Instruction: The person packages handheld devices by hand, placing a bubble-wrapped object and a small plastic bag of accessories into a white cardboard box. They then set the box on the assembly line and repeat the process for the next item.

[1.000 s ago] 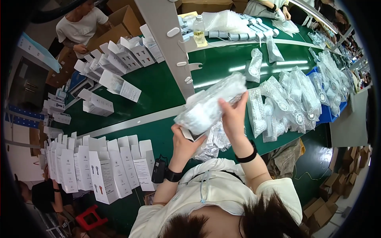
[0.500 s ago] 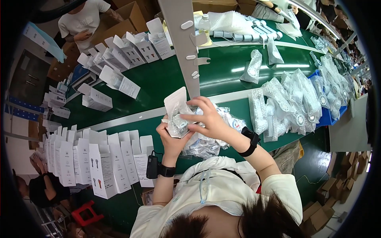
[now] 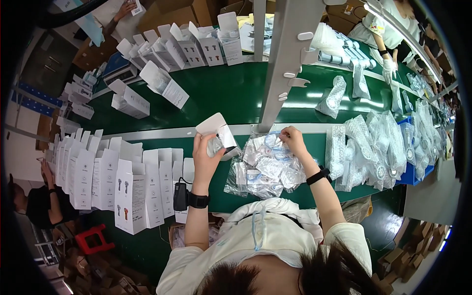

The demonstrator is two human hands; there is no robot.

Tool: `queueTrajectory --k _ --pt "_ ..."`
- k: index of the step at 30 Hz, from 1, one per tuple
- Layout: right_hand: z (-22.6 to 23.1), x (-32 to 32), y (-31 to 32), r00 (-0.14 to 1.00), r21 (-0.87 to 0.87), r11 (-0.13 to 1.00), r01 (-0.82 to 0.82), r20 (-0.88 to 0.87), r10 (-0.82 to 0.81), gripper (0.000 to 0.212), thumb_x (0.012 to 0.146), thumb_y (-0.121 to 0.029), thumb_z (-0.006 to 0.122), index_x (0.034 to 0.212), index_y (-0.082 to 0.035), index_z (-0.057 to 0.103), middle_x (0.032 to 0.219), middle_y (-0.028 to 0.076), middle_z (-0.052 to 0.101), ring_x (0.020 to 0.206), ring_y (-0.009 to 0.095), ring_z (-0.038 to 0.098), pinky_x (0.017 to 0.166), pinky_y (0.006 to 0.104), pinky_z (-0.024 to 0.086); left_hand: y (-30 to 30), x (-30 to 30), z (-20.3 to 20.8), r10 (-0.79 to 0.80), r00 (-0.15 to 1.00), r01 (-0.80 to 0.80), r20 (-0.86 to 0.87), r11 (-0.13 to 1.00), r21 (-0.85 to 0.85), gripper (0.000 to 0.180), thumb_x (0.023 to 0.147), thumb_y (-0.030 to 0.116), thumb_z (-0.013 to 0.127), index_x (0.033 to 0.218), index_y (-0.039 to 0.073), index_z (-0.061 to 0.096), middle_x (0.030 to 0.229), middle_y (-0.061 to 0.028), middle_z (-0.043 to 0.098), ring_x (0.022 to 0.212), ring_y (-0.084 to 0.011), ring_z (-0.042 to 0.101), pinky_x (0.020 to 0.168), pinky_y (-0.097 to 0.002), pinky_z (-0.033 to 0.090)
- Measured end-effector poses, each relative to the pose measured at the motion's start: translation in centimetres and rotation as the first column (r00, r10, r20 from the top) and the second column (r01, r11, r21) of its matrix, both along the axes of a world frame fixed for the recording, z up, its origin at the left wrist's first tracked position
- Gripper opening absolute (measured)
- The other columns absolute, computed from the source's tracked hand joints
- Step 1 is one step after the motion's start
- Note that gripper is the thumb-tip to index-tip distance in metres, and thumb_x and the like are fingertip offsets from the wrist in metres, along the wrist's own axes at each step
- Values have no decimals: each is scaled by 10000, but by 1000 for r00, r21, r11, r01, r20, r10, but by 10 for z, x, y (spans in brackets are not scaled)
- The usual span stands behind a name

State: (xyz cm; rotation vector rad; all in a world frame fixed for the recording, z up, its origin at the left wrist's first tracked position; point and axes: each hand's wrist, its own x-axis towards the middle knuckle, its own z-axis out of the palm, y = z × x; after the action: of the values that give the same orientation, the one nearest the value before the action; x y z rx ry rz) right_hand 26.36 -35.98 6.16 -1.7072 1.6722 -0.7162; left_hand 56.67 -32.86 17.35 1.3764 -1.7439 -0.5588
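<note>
My left hand [image 3: 205,156] grips an open white cardboard box [image 3: 229,139], tilted, with its top flap raised. Clear wrapping shows at the box's mouth, beside my thumb. On the green bench to the right lies a pile of small clear plastic bags [image 3: 269,169] with white and blue contents. At the pile's far right edge, my right hand [image 3: 295,142] pinches a small plastic bag [image 3: 275,139] with something blue in it; its exact contents are hard to make out.
Open white boxes [image 3: 130,196] stand packed on the left, and more [image 3: 189,46] line the far bench. Bubble-wrapped items [image 3: 366,152] lie right, beside a blue bin [image 3: 418,174]. A metal post [image 3: 276,73] rises ahead. Co-workers stand around, one gloved hand [image 3: 388,71] at far right.
My right hand has left the box's mouth and moved right to the bag pile. My left hand still holds the box, now tilted rightward. The whole view has shifted.
</note>
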Motion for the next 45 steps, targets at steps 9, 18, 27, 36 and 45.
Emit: queueTrajectory --k 9,18,27,36,45 --pt "91 30 23 988 -419 906 65 157 2 150 783 -84 578 925 -40 564 779 116 595 644 274 574 587 334 452 -1 9 1 121 992 -120 -21 991 58 209 642 -16 662 804 -8 532 878 -102 541 752 -264 548 646 -299 425" --pt "147 70 16 948 -328 902 -281 -242 208 276 746 -198 619 986 -66 578 721 113 601 602 266 566 547 334 446 -9 15 -2 133 990 -134 -48 991 -6 149 642 -31 648 723 -20 523 822 -127 554 689 -295 541 583 -319 412" --pt "154 152 -27 425 -115 441 -890 -562 710 237 646 -123 583 879 -139 619 601 76 561 569 271 571 489 373 430 -12 14 -1 82 995 -85 -58 995 -52 161 609 -31 658 677 -19 512 741 -120 510 668 -286 538 562 -302 403" --pt "154 147 -37 406 -146 396 -907 -557 725 145 639 -110 567 783 -99 550 571 81 551 537 273 562 472 383 422 -12 19 -3 54 996 -57 -65 997 -52 170 584 -47 660 669 -18 516 728 -120 508 650 -302 537 573 -318 416" --pt "178 115 -19 664 -256 620 -742 -412 624 192 692 -103 550 879 -68 523 690 98 544 647 300 556 535 377 431 -18 22 -4 98 995 -100 -35 994 -44 140 578 -43 655 654 -20 539 697 -115 527 613 -279 544 542 -304 411"
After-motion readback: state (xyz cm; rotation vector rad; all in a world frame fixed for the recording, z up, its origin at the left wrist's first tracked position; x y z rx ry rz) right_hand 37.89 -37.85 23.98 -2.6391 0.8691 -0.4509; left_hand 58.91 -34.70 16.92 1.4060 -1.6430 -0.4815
